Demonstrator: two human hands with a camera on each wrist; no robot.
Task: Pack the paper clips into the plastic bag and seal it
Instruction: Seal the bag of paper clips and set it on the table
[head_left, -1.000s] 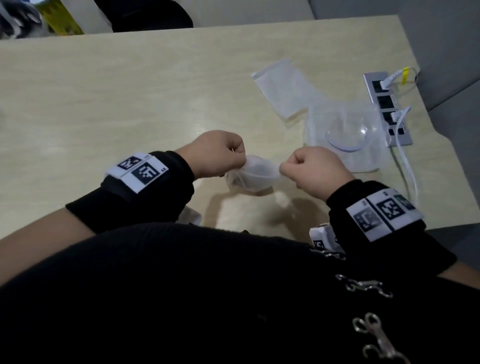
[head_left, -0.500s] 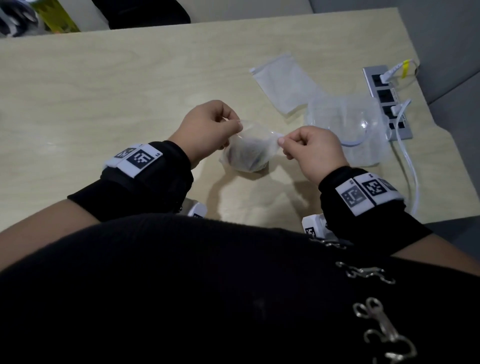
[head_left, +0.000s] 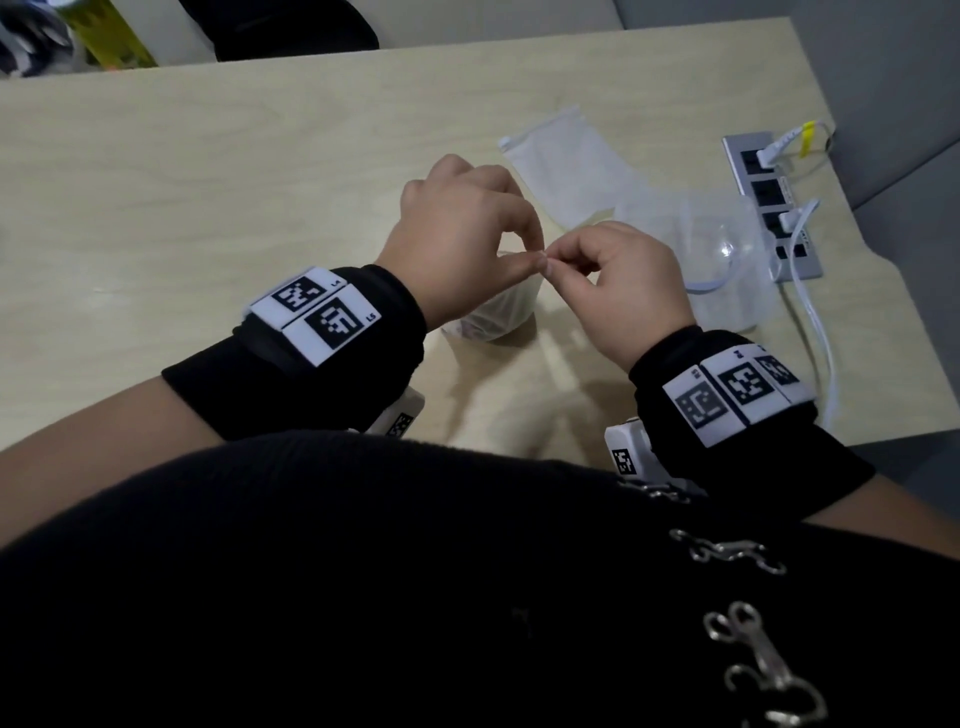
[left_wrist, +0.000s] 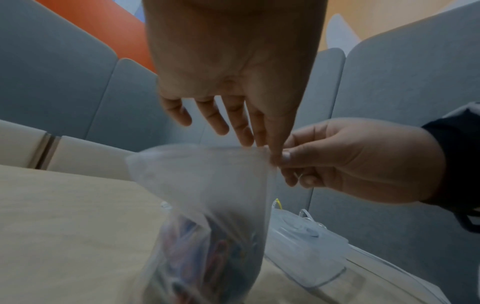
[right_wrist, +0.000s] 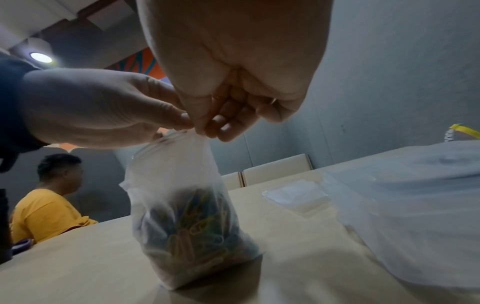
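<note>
A small clear plastic bag (right_wrist: 187, 205) stands upright on the wooden table (head_left: 208, 197), its lower half filled with coloured paper clips (right_wrist: 192, 232). My left hand (head_left: 462, 244) and right hand (head_left: 613, 280) meet above it, thumbs and forefingers pinching the bag's top edge at one corner. In the left wrist view the bag (left_wrist: 207, 195) hangs from that pinch, with the other left fingers (left_wrist: 218, 121) spread loose. In the head view the bag (head_left: 498, 312) is mostly hidden under my left hand.
A flat empty zip bag (head_left: 566, 171) lies beyond my hands. A clear plastic box inside another bag (head_left: 722, 260) sits to the right, beside a power strip (head_left: 774, 202) with white cables. A person in a yellow shirt (right_wrist: 44, 209) sits across the table.
My hands, first apart at the two ends of the bag's mouth, have come together at one spot on the top edge. The bag now stands taller and narrower.
</note>
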